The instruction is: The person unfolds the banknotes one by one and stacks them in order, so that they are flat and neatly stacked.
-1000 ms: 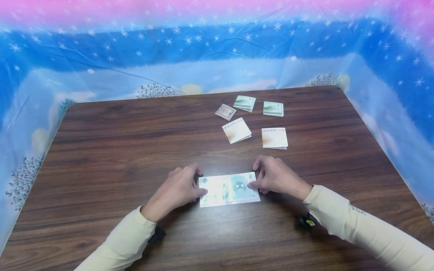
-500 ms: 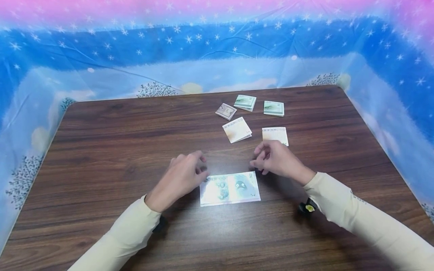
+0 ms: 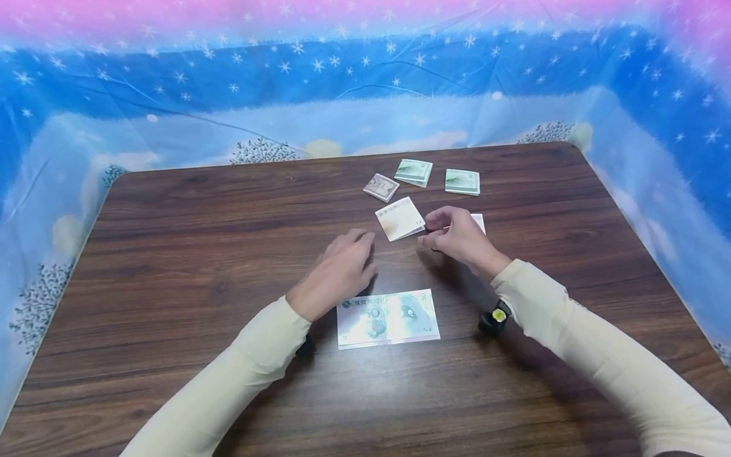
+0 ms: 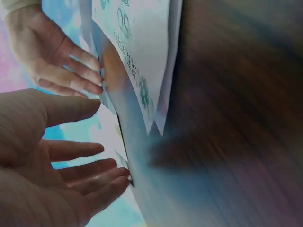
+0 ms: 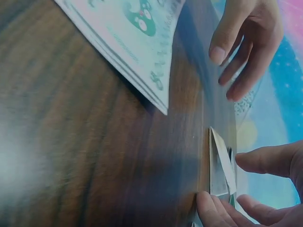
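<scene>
In the head view, an unfolded play banknote lies on the table, bright with glare and creased across its middle. My left hand hovers just beyond its upper left corner with relaxed fingers and nothing in them. At the lower right corner of a folded cream banknote is my right hand. Its thumb and fingers stand apart around that corner in the right wrist view, where the folded note appears edge-on. Another folded cream note is mostly hidden behind the right hand.
Toward the far edge of the wooden table lie a folded brownish note and two folded green notes, one left and one right. A blue and pink snowflake cloth hangs around the table.
Both hands have let go of the unfolded banknote and moved away from me. The right hand has reached the folded cream notes; the left has shifted forward and right.
</scene>
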The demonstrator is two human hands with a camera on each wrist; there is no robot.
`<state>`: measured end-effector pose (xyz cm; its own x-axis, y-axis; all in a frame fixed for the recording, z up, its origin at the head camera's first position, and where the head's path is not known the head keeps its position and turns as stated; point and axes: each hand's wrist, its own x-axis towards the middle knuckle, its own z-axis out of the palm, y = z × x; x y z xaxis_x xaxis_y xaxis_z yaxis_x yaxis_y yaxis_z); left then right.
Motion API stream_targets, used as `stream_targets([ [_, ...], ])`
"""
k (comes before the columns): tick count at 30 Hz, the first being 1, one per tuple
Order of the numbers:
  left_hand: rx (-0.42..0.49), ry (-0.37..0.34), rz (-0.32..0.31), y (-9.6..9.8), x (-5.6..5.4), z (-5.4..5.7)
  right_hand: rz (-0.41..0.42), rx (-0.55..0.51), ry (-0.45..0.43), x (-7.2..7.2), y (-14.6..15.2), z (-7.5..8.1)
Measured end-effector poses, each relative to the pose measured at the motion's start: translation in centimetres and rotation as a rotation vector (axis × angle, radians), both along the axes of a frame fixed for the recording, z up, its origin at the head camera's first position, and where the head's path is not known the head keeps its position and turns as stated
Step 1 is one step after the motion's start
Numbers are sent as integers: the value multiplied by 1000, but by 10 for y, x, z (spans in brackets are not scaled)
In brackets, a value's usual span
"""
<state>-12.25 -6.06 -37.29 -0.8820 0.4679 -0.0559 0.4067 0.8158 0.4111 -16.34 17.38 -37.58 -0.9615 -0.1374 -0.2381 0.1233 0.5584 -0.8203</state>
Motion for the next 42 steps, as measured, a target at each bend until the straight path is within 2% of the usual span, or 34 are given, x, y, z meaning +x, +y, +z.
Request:
stream_targets([
  [3, -3, -28, -45, 8, -6, -3, -15, -9, -24, -5, -4, 1],
  [8, -37, -57, -111, 20, -15, -6, -61, -111, -106, -9, -11, 3],
  [15, -85, -96, -148, 27, -21, -9, -84, -183, -191, -11, -19, 2],
  [23, -93, -62, -149, 23, -20, -7, -102, -298, -262, -10, -24, 3],
  [29, -58, -85, -134, 19, -18, -6, -125, -378, -307, -10, -26, 3],
  [36, 18, -110, -110, 17, -13, -8, -148, -485, -335, -10, -31, 1],
  [42, 108, -140, -60, 15, -11, -8, -133, -512, -357, -8, -33, -2],
])
